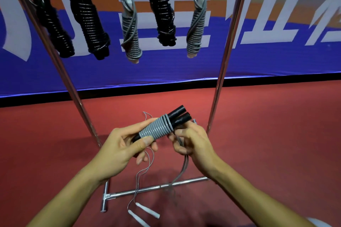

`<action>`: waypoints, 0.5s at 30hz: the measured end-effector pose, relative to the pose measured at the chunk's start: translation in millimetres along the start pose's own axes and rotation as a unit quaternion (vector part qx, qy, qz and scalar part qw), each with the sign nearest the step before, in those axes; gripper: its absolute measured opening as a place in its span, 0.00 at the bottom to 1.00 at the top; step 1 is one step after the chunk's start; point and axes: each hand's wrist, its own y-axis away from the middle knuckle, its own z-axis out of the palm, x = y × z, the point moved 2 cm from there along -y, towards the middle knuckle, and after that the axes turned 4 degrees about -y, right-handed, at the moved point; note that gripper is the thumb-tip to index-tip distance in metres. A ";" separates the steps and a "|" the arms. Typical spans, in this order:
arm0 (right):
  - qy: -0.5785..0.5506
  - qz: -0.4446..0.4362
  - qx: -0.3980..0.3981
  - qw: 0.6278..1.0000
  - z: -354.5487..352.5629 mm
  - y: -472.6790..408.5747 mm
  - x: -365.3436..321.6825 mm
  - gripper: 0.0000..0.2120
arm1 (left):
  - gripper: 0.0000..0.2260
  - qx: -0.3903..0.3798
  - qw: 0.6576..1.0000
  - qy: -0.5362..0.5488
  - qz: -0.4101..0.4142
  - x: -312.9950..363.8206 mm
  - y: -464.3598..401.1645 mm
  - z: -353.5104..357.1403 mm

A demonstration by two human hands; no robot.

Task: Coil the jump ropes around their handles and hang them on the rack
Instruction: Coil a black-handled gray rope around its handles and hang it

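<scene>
Shiny metal rack (224, 57); matt black handles (180, 116)

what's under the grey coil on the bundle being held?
Two black handles side by side, their ends sticking out of the grey coil on the right. The left hand grips the other end; the right hand pinches the loose rope. The handles' middles are covered.

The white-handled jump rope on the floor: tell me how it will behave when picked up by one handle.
The white-handled jump rope will probably be floppy: its thin cord already lies in loose waves. The second handle would likely dangle and swing, since nothing binds the two. It looks light, with slim handles and a fine cord, and the cord may snag the rack's base bar that it crosses.
</scene>
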 end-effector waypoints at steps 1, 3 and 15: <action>0.008 0.001 0.003 1.000 -0.7 0.6 0.1 0.08 | 0.22 0.005 1.000 -0.011 0.001 -1.7 -0.9 0.8; 0.045 -0.002 0.019 0.999 -2.3 1.7 1.7 0.13 | 0.22 0.010 0.999 -0.036 0.009 -3.2 -2.3 4.3; 0.020 0.073 0.107 0.991 -1.2 5.4 -0.3 0.25 | 0.24 0.073 0.940 -0.318 0.098 -0.3 3.2 12.2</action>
